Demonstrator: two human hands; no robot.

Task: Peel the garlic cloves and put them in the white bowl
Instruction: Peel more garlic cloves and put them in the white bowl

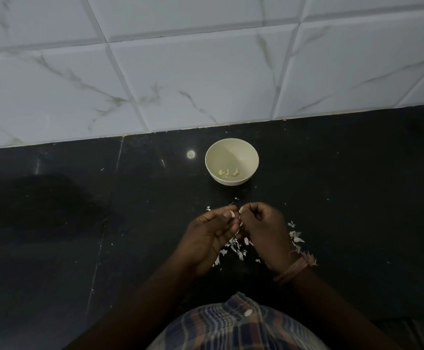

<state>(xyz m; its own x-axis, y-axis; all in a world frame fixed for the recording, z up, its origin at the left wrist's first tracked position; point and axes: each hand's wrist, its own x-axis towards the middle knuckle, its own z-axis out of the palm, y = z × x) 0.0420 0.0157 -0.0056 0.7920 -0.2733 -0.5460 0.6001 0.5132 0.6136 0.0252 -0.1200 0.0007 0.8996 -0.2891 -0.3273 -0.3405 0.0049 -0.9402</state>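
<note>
A white bowl [232, 150] stands on the black counter [79, 223] near the tiled wall, with a few peeled garlic cloves [228, 172] at its bottom. In front of it both hands meet over the counter. My left hand [207, 236] pinches a small garlic clove [236, 214] between thumb and fingers. My right hand [264, 228] pinches at the same clove, with a strip of skin hanging between the hands. Most of the clove is hidden by the fingers.
Torn white garlic skins [233, 247] lie scattered on the counter under and to the right of my hands. A white marbled tile wall [206, 72] rises behind the bowl. My checked shirt [231, 324] fills the bottom edge.
</note>
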